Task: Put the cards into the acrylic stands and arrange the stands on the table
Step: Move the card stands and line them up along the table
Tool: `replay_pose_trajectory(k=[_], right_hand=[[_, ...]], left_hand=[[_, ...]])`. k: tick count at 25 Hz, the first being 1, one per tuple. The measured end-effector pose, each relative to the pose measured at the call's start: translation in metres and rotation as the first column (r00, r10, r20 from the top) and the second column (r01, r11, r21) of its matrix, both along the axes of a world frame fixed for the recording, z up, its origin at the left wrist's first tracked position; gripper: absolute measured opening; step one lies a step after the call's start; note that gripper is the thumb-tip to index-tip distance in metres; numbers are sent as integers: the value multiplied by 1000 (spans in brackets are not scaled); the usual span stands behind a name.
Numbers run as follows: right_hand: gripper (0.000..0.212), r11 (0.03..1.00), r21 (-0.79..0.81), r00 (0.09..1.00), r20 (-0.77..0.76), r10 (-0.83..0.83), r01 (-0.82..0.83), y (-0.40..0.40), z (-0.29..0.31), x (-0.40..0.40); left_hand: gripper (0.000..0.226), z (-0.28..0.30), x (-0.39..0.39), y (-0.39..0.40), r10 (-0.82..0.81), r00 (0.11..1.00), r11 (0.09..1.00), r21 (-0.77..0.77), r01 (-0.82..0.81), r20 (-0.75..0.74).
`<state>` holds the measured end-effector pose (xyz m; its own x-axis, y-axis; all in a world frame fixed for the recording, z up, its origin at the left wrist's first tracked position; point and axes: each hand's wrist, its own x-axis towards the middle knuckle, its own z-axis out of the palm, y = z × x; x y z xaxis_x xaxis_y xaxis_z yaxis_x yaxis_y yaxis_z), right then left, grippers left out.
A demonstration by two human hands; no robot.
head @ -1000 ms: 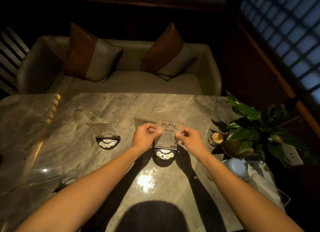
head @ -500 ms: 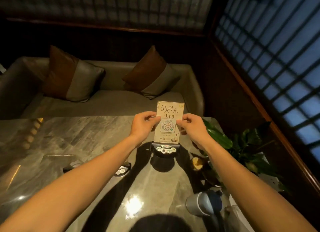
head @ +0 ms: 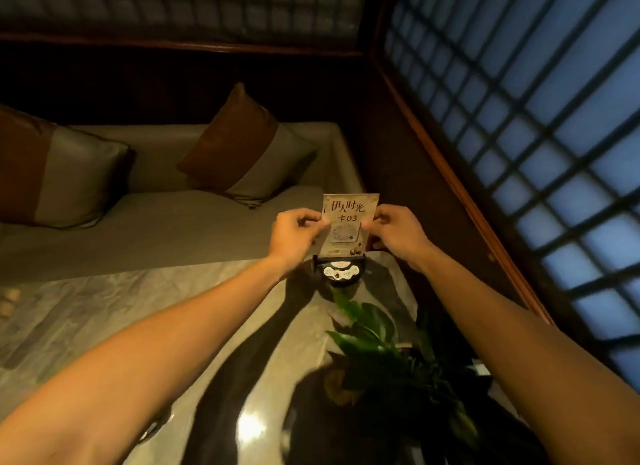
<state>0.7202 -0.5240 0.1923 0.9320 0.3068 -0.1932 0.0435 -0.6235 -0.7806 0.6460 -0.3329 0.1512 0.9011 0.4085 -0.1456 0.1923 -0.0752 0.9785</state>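
Note:
An acrylic stand point(head: 341, 272) with a black round base and white buttons is at the far right corner of the marble table point(head: 104, 312). A cream card point(head: 349, 210) printed with dark characters and "03" sits upright in it. My left hand point(head: 296, 234) pinches the card's left edge. My right hand point(head: 394, 234) pinches its right edge. Whether the base touches the table I cannot tell. Part of another black stand base point(head: 152, 430) shows under my left forearm.
A green potted plant point(head: 377, 340) stands on the table just in front of the stand, between my arms. Behind the table is a beige sofa point(head: 166, 222) with two brown-and-grey cushions. A wood-framed lattice window point(head: 536, 125) runs along the right.
Both hands have carried the stand with its card from the table's middle to the far right corner. My head has turned right and up, so the other stands have left the view.

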Motion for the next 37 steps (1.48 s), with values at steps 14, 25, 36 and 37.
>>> replay_pose_trajectory(k=[14, 25, 36, 37], right_hand=[[16, 988, -100, 994, 11, -113, 113, -86, -121, 97], [16, 976, -79, 975, -76, -207, 201, -86, -154, 102], [19, 979, -65, 975, -95, -198, 193, -86, -151, 93], [19, 980, -50, 974, -118, -195, 191, -86, -150, 93]], left_hand=[[15, -101, 111, -85, -129, 978, 991, 4, 131, -161], [10, -127, 117, -87, -115, 975, 993, -36, 111, -188], [16, -127, 111, -82, -153, 960, 987, 14, 161, -236], [21, -126, 111, -81, -169, 955, 982, 35, 183, -244]])
